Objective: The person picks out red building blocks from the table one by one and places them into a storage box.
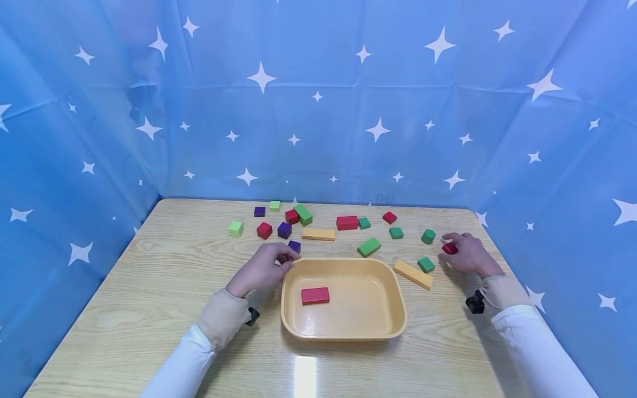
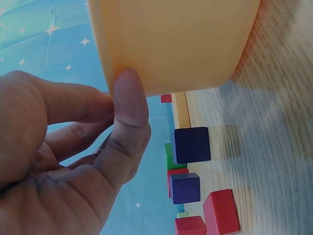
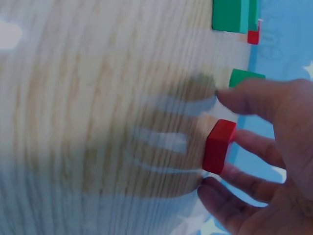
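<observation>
My left hand [image 1: 264, 268] is at the far left corner of a yellowish plastic tray [image 1: 344, 337]. In the left wrist view, the thumb and a curled finger pinch the tray's rim [image 2: 100, 54]. Inside the tray lies a flat red rectangular block [image 1: 316, 296]. Over on the right of the table, my right hand [image 1: 470, 255] spreads its fingers around a small red block [image 3: 219, 146]. Two fingertips reach the block's far side, while a gap separates it from the topmost digit in the right wrist view. A green cylinder [image 1: 428, 236] stands just left of this hand.
Behind the tray lie several wooden blocks: purple cubes [image 1: 285, 230], light green cubes [image 1: 235, 229], a red block [image 1: 347, 223] and a green block [image 1: 369, 247]. A long yellow block [image 1: 413, 275] sits right of the tray. Blue star-patterned cloth [image 1: 318, 138] surrounds the table [image 1: 139, 287].
</observation>
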Demonstrator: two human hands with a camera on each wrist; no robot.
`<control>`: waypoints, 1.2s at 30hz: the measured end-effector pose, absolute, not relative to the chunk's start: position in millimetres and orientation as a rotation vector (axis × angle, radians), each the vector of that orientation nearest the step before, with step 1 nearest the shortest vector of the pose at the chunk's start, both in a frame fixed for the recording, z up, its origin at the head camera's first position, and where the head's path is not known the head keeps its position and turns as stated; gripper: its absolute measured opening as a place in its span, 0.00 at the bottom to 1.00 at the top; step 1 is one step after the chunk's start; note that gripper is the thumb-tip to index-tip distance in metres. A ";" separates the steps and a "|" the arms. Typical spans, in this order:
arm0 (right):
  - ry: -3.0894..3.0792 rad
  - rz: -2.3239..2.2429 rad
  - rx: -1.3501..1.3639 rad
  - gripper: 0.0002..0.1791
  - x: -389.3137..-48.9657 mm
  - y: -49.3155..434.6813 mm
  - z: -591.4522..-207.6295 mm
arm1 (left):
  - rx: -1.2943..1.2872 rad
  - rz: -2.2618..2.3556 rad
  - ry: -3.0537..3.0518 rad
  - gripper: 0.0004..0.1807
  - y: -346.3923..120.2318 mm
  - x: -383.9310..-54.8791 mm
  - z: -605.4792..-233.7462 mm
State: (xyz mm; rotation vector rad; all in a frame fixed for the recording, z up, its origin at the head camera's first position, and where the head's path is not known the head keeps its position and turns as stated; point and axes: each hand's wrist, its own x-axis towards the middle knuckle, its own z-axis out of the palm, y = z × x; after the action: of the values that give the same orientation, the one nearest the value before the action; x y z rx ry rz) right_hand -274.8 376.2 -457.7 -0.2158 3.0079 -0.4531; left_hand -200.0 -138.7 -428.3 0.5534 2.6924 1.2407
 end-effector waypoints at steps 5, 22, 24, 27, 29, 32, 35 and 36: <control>3.042 -0.495 -0.258 0.22 -274.6 375.3 -460.0 | 0.567 1.235 2.702 0.10 -138.8 -200.1 -429.5; 3.079 -0.493 -0.305 0.13 -273.8 372.5 -459.6 | 0.560 1.225 2.710 0.10 -138.3 -200.9 -429.6; 3.080 -0.497 -0.307 0.12 -273.0 371.5 -458.0 | 0.556 1.225 2.709 0.10 -138.2 -200.9 -429.2; 3.089 -0.500 -0.325 0.12 -272.1 370.6 -455.4 | 0.546 1.221 2.711 0.10 -138.2 -200.7 -428.7; 3.097 -0.497 -0.336 0.13 -271.6 369.9 -453.0 | 0.547 1.218 2.714 0.10 -138.3 -200.7 -428.4; 3.101 -0.494 -0.344 0.15 -270.9 369.6 -449.2 | 0.557 1.216 2.718 0.10 -138.4 -200.4 -428.5; 3.106 -0.503 -0.357 0.16 -269.6 368.1 -445.5 | 0.571 1.219 2.719 0.10 -138.6 -200.3 -428.6; 3.107 -0.508 -0.365 0.16 -269.0 367.5 -444.4 | 0.574 1.219 2.718 0.10 -138.6 -200.3 -428.5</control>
State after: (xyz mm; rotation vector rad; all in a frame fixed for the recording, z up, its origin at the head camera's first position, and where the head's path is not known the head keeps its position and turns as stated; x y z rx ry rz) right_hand -269.0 367.5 -444.4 -0.3648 3.1071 -0.5082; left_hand -200.3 -138.6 -428.5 0.5735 2.7175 1.2193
